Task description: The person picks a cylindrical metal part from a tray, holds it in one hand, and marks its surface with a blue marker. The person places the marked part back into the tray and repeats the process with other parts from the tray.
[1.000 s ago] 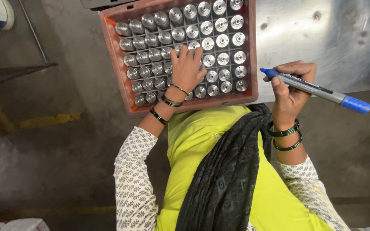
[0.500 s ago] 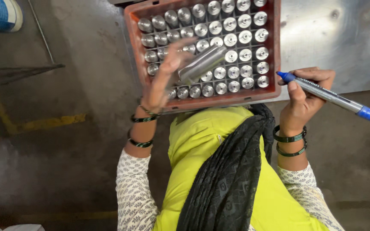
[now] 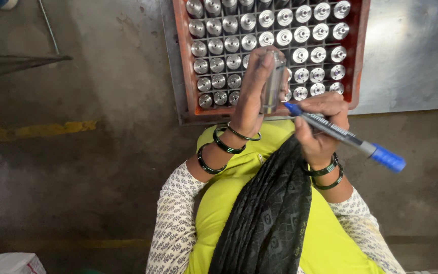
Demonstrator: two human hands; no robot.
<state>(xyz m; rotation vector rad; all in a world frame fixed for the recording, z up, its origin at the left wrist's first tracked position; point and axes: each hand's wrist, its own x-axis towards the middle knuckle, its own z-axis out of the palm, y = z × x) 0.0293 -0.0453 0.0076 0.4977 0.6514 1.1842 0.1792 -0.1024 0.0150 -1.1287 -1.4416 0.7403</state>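
My left hand [image 3: 252, 94] holds a shiny metal cylinder [image 3: 274, 81] upright, lifted above the front rows of a red tray [image 3: 182, 61]. The tray is packed with several rows of similar metal cylinders [image 3: 300, 35] standing on end. My right hand [image 3: 320, 129] grips a blue marker pen [image 3: 345, 136]; its blue tip touches or nearly touches the lower side of the held cylinder. Dark bangles ring both wrists.
The red tray sits on a grey metal table [image 3: 411, 56] in front of me. A stained concrete floor [image 3: 77, 167] with a yellow painted line [image 3: 36, 131] lies to the left. A thin metal frame [image 3: 21, 60] stands at far left. A white bag [image 3: 8, 264] lies at bottom left.
My left hand picked one cylinder out of the tray and raised it upright. My right hand brought the marker tip in from the right to the cylinder.
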